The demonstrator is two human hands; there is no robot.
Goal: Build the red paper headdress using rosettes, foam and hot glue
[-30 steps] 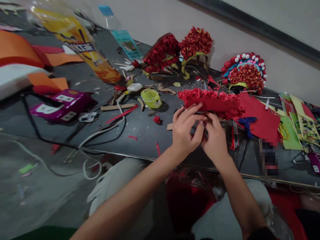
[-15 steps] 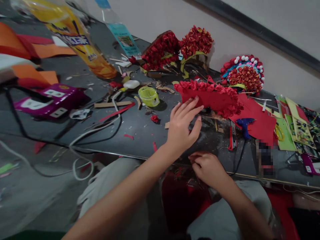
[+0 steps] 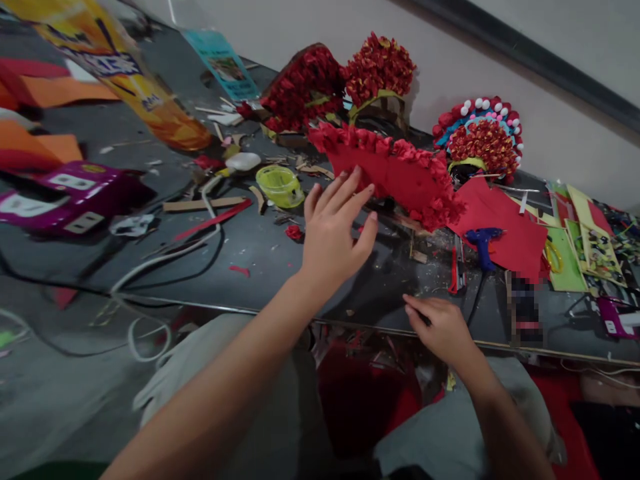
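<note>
My left hand [image 3: 334, 230] is open, its spread fingertips against the lower left of a red paper piece [image 3: 363, 163] edged with crumpled red paper. That piece leans on the table, tilted down to the right. Low at the table's front edge is my right hand [image 3: 443, 327], its fingers curled and thumb close to the index finger; I see nothing in it. A blue hot glue gun [image 3: 484, 243] lies on a red sheet [image 3: 520, 227] further right. Beside it is a red utility knife [image 3: 454, 270]. A small crumpled red paper bit [image 3: 294, 232] lies left of my left hand.
Red flower-covered pieces [image 3: 383, 70] and a beaded fan-shaped piece [image 3: 485, 143] stand by the wall. On the left are an orange drink bottle [image 3: 150, 93], a purple power strip [image 3: 80, 197], a yellow-green cup [image 3: 280, 185] and a white cable [image 3: 170, 257]. Paper and cardboard scraps litter the table.
The red piece has shifted left with my left hand and tilts more steeply. My right hand has moved right, away from the left. The view has also shifted slightly.
</note>
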